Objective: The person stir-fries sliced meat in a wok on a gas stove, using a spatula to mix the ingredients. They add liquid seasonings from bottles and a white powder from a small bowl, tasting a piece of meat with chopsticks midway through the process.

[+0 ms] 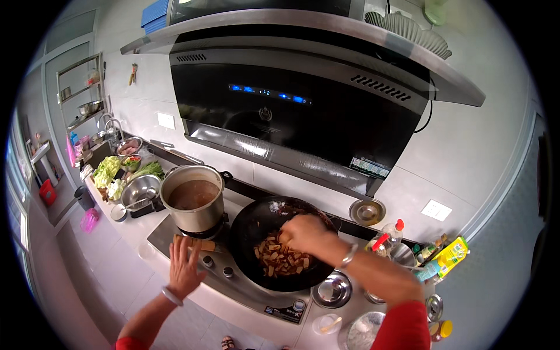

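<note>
A black wok (242, 242) sits on the right side of the gas stove and holds browned, cut pieces of food (286, 259) in a dark sauce. My right hand (306, 233) is over the wok with its fingers closed; what they hold, if anything, is hidden. At the stove's left front edge, my left hand (184, 268) has its fingers spread, beside a wooden handle (204, 244). Whether the fingertips touch that handle I cannot tell. Behind it, a tall metal pot (201, 219) of brown liquid stands on the left burner.
A range hood (280, 111) overhangs the stove. Left of the pot are a steel bowl (140, 192), cabbage (108, 170) and green vegetables. To the right stand red-capped bottles (395, 230), a yellow packet (452, 256), a steel bowl (331, 289) and a bowl of white powder (364, 332).
</note>
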The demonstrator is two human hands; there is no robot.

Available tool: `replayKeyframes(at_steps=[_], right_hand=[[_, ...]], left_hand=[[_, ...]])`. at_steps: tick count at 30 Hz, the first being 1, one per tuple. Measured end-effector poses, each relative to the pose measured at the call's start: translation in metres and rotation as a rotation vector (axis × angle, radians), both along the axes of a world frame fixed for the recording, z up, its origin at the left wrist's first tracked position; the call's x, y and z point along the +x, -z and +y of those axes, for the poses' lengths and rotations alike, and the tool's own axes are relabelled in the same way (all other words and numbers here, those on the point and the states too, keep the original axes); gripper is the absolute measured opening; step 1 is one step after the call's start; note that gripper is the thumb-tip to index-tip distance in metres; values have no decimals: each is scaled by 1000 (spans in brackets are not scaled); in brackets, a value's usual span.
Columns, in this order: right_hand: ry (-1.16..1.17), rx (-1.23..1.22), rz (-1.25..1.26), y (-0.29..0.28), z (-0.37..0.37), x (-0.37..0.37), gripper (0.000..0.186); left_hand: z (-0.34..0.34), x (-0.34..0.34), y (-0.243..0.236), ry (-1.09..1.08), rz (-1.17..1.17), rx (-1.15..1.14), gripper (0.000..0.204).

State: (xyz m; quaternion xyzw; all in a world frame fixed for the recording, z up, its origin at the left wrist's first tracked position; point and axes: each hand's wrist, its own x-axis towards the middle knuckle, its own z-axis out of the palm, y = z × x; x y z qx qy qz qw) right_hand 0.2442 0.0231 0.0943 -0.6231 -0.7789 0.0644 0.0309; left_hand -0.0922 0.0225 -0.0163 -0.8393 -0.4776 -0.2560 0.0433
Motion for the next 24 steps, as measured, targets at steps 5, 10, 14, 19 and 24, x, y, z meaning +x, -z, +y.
replayKeyframes(at_steps=[5,10,14,19,24], right_hand=[[549,215,174,-52,-29,38,31],[764,240,333,-50,-68,45,42],[932,184,590,-15,-87,39,44],[965,479,1248,117,-88,37,31],[174,665,640,80,-69,5,22]], left_hand=[[72,-33,-15,78,295,-348,61],[111,-30,-19,170,510,-279,41],[118,-37,-25,232,540,-328,32],[122,-25,-23,255,552,-305,27],[114,-34,-24,256,559,-313,30]])
